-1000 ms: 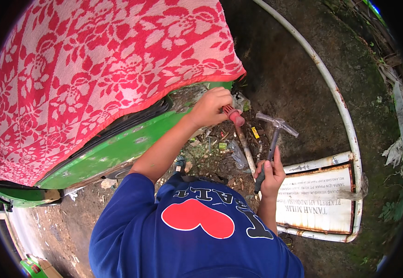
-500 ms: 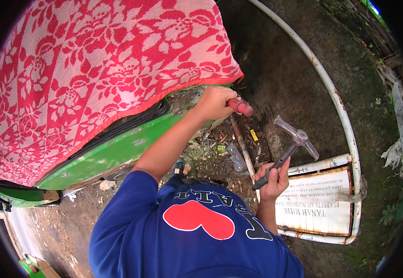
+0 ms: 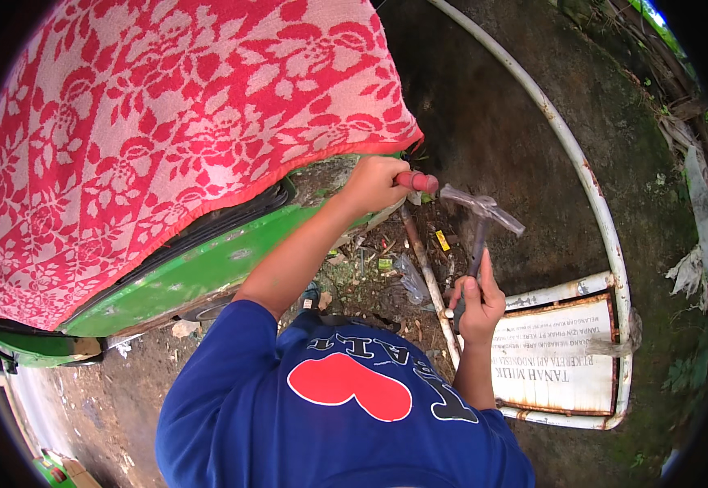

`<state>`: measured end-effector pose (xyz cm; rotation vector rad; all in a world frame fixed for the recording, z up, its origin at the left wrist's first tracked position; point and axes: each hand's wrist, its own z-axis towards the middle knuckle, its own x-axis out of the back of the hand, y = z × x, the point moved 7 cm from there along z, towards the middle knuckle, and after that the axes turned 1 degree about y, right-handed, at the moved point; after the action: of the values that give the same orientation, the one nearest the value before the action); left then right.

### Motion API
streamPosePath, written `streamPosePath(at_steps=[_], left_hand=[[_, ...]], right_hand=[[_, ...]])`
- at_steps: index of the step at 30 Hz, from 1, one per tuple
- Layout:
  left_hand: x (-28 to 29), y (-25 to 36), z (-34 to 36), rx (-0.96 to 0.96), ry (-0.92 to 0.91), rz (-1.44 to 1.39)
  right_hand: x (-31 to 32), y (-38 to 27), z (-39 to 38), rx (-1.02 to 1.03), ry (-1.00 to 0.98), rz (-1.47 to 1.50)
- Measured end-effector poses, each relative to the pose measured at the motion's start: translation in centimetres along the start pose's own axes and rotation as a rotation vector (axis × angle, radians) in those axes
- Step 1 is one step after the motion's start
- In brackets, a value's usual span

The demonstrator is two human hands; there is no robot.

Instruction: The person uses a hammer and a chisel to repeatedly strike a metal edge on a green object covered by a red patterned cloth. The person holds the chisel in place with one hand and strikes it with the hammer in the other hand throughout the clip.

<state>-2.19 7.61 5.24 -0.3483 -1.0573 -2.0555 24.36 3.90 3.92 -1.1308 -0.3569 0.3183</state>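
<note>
Swung up and over to the left since half a second ago, the hammer [image 3: 482, 208] in the right hand [image 3: 482, 302] now has its head just beside the butt of the red handle [image 3: 419, 181] — earlier it leaned away to the right. That handle has also turned a little closer to level.

Closed firmly, the left hand [image 3: 374, 185] is clamped around the red handle, whose butt sticks out on the right of the fist; its other end is hidden, so I cannot tell what it touches. The right hand, below and to the right, is wrapped on the lower part of the hammer's shaft, the index finger stretched up along it; the head stands above these fingers.

Between the two hands a rusty whitish pipe [image 3: 423, 252] slants down, passing just left of the right hand. Under the red handle's butt lies a small yellow wrapper [image 3: 442, 241], and left of the right hand a clear plastic bag [image 3: 410, 278].

Farther out, left of the left hand, is a scuffed green panel [image 3: 207, 272], with a red-and-pink flowered cloth [image 3: 207, 106] draped above it. Right of the right hand stands a white sign board [image 3: 545, 350] — rust along its edges.
</note>
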Motion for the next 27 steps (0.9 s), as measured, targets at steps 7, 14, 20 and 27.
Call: streamPosePath(at_steps=[7, 14, 20, 27], left_hand=[[-0.1, 1.7, -0.8, -0.144, -0.079, 0.062], [0.8, 2.1, -0.2, -0.179, -0.027, 0.040], [0.7, 1.6, -0.3, -0.180, -0.036, 0.057], [1.0, 2.2, -0.3, -0.219, -0.007, -0.001]], right_hand=[[1.3, 0.1, -0.7, 0.082, 0.108, 0.291], [0.7, 0.7, -0.7, 0.058, 0.061, 0.205], [0.2, 1.0, -0.7, 0.038, 0.040, 0.224], [-0.1, 2.0, -1.3, 0.000, 0.024, 0.164]])
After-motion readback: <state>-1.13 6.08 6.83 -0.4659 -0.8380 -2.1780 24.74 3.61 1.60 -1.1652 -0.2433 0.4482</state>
